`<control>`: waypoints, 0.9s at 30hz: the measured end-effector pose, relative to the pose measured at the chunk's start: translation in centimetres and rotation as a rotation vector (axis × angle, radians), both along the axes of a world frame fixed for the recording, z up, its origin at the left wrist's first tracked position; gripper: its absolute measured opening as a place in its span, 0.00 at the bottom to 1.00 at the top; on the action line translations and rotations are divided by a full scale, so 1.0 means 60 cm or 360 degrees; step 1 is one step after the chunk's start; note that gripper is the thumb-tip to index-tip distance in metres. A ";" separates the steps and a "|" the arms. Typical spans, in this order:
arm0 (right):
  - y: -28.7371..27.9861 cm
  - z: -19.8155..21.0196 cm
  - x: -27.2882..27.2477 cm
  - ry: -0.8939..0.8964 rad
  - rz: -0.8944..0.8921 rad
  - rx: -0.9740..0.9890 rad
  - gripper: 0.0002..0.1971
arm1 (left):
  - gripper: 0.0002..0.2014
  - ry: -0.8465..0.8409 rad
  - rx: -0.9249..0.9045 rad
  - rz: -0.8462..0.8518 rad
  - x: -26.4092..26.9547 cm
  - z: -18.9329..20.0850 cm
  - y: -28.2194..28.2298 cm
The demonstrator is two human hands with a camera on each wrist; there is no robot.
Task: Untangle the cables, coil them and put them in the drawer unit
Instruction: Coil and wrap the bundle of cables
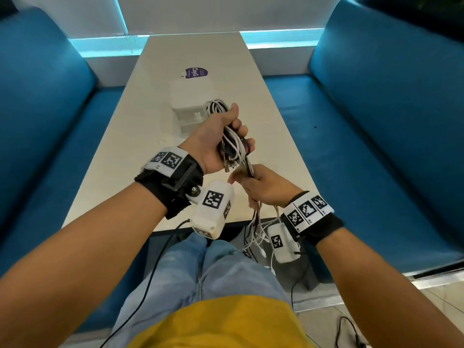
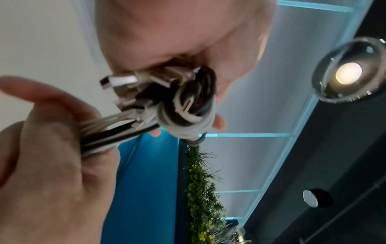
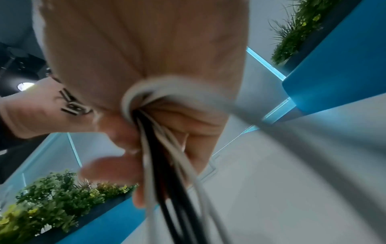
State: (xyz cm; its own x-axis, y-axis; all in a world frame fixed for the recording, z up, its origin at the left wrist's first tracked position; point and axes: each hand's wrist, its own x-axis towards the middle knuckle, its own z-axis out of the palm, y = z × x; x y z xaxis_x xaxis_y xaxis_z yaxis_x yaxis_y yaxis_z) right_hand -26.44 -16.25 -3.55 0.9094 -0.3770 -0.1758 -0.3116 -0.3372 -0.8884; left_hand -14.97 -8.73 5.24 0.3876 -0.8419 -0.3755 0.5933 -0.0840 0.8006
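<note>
The bundle of thin white and black charging cables [image 1: 232,144] hangs in the air above the near end of the long cream tabletop [image 1: 155,136], clamped in the left hand [image 1: 216,141], with its loose tails trailing down past the tabletop's near edge toward the person's lap. These cords look light, limp and fairly smooth-jacketed, so they should bend and coil with little force but will likely slide past one another and spring out of a loop if not pinched; the stiff parts are the metal plug ends [image 2: 119,81] bunched at the base of the left fist, and a plug or the cord just behind it seems the best place to take hold when drawing one strand free (tugging mid-length would probably only tighten the snarl). The left hand's fingers [image 1: 242,128] are curled tightly round the looped part of the bundle, thumb up. Just nearer and lower, the right hand [image 1: 266,187] has its fingers [image 3: 117,130] closed narrowly round several straight strands running down from the bundle. Farther along the tabletop, just beyond the left hand, stands the small white plastic drawer unit [image 1: 190,106]; whether a drawer is open cannot be told.
</note>
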 end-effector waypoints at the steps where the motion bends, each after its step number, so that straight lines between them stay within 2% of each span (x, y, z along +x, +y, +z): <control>1: -0.002 0.000 0.001 0.0043 -0.0036 -0.0020 0.13 | 0.23 0.0036 0.0002 0.0010 -0.002 -0.001 0.001; 5: 0.003 -0.007 0.006 0.0158 -0.0144 -0.0201 0.19 | 0.24 0.0082 0.0027 0.0087 -0.007 -0.007 -0.003; 9: 0.020 -0.018 -0.001 0.0133 -0.0133 -0.0320 0.23 | 0.24 0.0106 0.0031 0.0176 0.005 -0.022 -0.006; 12: 0.029 -0.013 -0.017 0.0076 -0.0181 -0.0488 0.19 | 0.23 -0.0071 0.0080 0.0296 0.021 -0.036 -0.003; 15: 0.034 0.002 -0.031 0.0055 -0.0093 -0.0685 0.12 | 0.20 -0.0343 0.0196 0.0471 0.030 -0.052 -0.001; 19: 0.028 0.034 -0.040 0.0013 0.0001 -0.0912 0.11 | 0.15 -0.0368 0.0334 0.0529 0.040 -0.058 0.001; 22: 0.022 0.064 -0.046 -0.0195 -0.0003 -0.0914 0.12 | 0.15 -0.0495 0.0355 0.0458 0.048 -0.060 0.004; 27: 0.013 0.093 -0.036 -0.0339 0.0003 -0.0809 0.08 | 0.17 -0.0836 0.0397 -0.0033 0.045 -0.061 0.015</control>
State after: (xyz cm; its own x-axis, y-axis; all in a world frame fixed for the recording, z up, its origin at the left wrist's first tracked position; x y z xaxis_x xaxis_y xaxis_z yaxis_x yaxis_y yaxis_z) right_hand -28.60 -15.47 2.01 0.9057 -0.3647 0.2158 -0.1418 -0.7408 -0.6566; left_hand -12.28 -7.84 1.61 0.5597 -0.7622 -0.3252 0.1180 -0.3151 0.9417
